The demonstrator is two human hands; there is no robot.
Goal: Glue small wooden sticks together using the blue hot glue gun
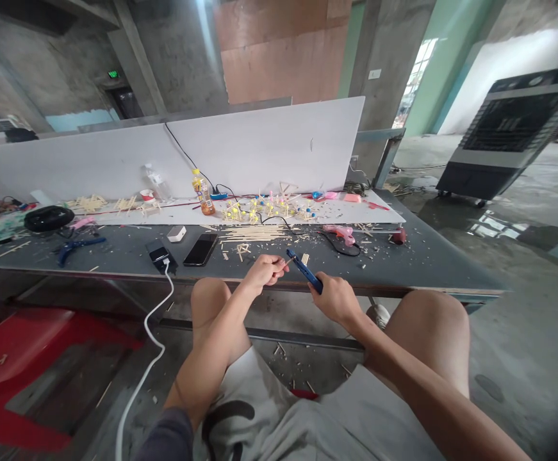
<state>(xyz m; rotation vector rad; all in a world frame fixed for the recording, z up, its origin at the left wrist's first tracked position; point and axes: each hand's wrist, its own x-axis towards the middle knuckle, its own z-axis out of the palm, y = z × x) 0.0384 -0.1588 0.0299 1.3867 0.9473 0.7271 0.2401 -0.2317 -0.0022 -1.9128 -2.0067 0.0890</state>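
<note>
Grey long table (115, 253) up front. Left hand (262, 272) pinching thin wooden stick (289, 261). At 3 o'clock of it, right hand (336, 298) wrapped tight round blue-handled cutter (304, 269), touching stick's tip.

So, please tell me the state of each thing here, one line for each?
left hand: pinching a thin stick
right hand: gripping blue cutters, jaws at the stick
phone: flat, screen dark
power bank: white cable plugged in
bottle: upright, capped
</note>
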